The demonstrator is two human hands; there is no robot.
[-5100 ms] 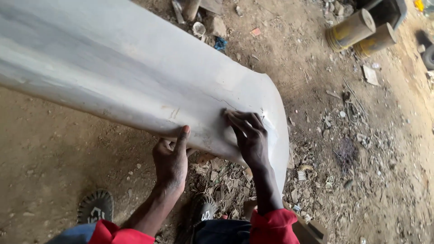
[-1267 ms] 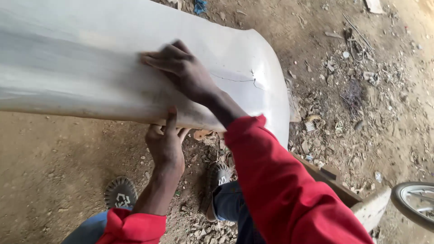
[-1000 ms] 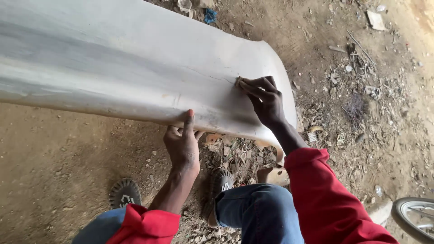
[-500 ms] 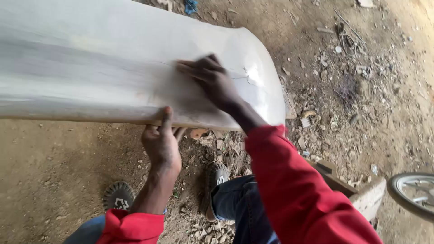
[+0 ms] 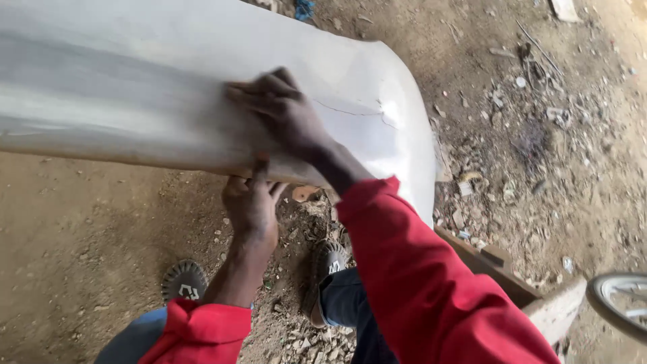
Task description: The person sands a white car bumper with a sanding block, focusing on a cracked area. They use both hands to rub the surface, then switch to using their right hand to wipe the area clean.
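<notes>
A long white curved panel (image 5: pixel 135 87), like a car bumper, lies across the upper half of the view over dirt ground. A thin crack (image 5: pixel 357 111) runs near its right end. My left hand (image 5: pixel 251 202) grips the panel's lower edge from below, thumb up against the surface. My right hand (image 5: pixel 280 111) presses flat on top of the panel, left of the crack, fingers bent; I cannot tell whether anything is under the palm. Both arms wear red sleeves.
Dirt ground with stones and litter spreads to the right (image 5: pixel 532 135). My shoes (image 5: pixel 183 283) stand under the panel. A wooden block (image 5: pixel 539 303) lies at the lower right, next to a wheel rim (image 5: pixel 623 303) at the edge.
My right hand has slid back and forth along the panel's top, and now sits further left than half a second ago. The left hand keeps its hold on the lower edge.
</notes>
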